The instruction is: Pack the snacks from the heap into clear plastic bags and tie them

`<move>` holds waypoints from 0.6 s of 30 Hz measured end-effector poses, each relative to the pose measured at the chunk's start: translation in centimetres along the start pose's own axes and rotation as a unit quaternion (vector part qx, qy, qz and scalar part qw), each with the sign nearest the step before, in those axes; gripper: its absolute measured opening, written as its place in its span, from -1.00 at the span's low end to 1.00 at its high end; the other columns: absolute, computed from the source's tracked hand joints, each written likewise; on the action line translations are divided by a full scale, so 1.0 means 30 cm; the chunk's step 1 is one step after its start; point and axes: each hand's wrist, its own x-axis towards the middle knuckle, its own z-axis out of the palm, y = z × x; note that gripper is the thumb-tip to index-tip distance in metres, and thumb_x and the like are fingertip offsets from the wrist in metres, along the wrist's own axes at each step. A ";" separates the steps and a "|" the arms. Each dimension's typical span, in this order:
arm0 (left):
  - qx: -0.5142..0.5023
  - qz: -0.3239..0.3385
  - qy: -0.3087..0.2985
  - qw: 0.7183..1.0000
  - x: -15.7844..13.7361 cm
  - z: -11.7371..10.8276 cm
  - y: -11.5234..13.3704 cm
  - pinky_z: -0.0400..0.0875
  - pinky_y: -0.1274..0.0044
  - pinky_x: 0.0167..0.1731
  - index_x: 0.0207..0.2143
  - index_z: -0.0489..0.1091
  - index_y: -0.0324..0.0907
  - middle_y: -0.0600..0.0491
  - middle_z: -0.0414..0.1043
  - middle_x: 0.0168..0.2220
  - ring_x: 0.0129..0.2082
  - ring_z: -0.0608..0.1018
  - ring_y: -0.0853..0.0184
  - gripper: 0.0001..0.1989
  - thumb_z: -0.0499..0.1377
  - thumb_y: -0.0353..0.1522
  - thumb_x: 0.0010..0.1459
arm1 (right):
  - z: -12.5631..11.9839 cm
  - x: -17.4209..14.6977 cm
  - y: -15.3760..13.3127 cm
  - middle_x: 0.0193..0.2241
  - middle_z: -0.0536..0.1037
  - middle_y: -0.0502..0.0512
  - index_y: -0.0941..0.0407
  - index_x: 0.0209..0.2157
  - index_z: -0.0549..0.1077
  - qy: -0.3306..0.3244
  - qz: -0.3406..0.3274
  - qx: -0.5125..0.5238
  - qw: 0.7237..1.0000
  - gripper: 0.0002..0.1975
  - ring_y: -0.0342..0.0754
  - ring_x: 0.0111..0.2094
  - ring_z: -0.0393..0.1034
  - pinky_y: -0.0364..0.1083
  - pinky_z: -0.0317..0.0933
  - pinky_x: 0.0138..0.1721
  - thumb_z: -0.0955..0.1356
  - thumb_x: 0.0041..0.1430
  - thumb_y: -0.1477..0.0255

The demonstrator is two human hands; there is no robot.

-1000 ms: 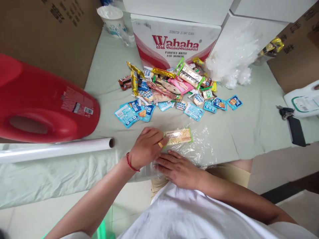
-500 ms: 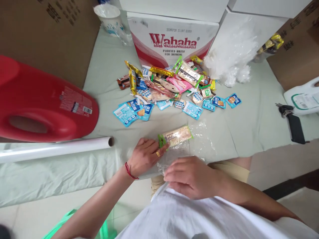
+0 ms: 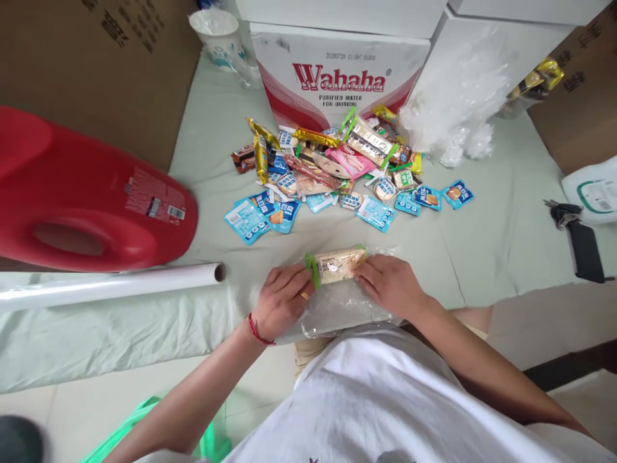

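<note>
- Biscuit packet (image 3: 337, 265) with green crimped ends is held flat between both hands, near the front edge of the cloth-covered table (image 3: 414, 235).
- Its green left end is touched by the left hand (image 3: 283, 297), whose fingers are bent and kept narrow; whether packet or film is pinched there cannot be told.
- Its right end is covered by the fingertips of the right hand (image 3: 390, 283), also curled narrow; how firmly it is gripped cannot be told.
- Clear plastic film (image 3: 332, 316) is spread out around the packet, mostly on the near side, and is wrinkled.
- Beyond the hands, assorted wrapped snacks (image 3: 315, 167) are heaped before a Wahaha water carton (image 3: 340, 74), with blue sachets (image 3: 248, 222) scattered along the near side.
- At the left, a white roll (image 3: 116, 286) is laid beside a red jug (image 3: 96, 193).
- At the far right, keys (image 3: 562, 214) are placed against a black phone (image 3: 585, 252).
</note>
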 end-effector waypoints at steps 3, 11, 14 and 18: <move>-0.036 0.027 -0.048 0.998 -0.015 -0.009 -0.007 0.38 0.37 -0.13 -0.13 0.49 -0.18 -0.09 0.59 -0.18 -0.08 0.57 0.16 -0.75 0.09 -0.56 0.25 | 0.020 -0.013 0.004 -0.29 0.58 0.16 0.15 -0.13 0.54 0.005 -0.047 0.002 0.999 -0.80 0.01 -0.27 0.38 -0.03 0.16 -0.22 0.27 0.44 0.45; -0.082 0.022 -0.162 0.983 -0.032 -0.016 -0.026 0.41 0.40 -0.22 0.31 0.31 -0.05 -0.04 0.49 -0.25 -0.27 0.52 0.23 -0.52 0.05 -0.41 0.37 | -0.058 -0.155 0.025 -0.03 0.57 0.26 0.13 0.04 0.50 -0.026 -0.059 0.165 0.984 -0.66 0.09 -0.06 0.39 0.10 0.33 -0.02 0.33 0.42 0.20; -0.091 0.025 -0.172 0.981 -0.025 -0.013 -0.031 0.39 0.42 -0.27 0.29 0.33 -0.08 -0.03 0.45 -0.30 -0.30 0.49 0.23 -0.54 0.02 -0.40 0.38 | -0.080 -0.219 -0.025 0.20 0.45 0.35 0.15 0.26 0.37 -0.030 -0.073 0.130 0.988 -0.30 0.25 0.19 0.29 0.32 0.17 0.24 0.43 0.26 0.02; -0.099 0.028 -0.190 0.976 -0.015 -0.015 -0.040 0.36 0.44 -0.30 0.26 0.37 -0.08 -0.01 0.42 -0.32 -0.34 0.46 0.25 -0.55 0.01 -0.43 0.37 | -0.049 -0.240 -0.071 0.03 0.61 0.16 0.03 0.14 0.49 0.039 -0.065 0.080 0.994 -0.61 0.12 0.12 0.35 0.25 0.16 0.28 0.42 0.30 0.53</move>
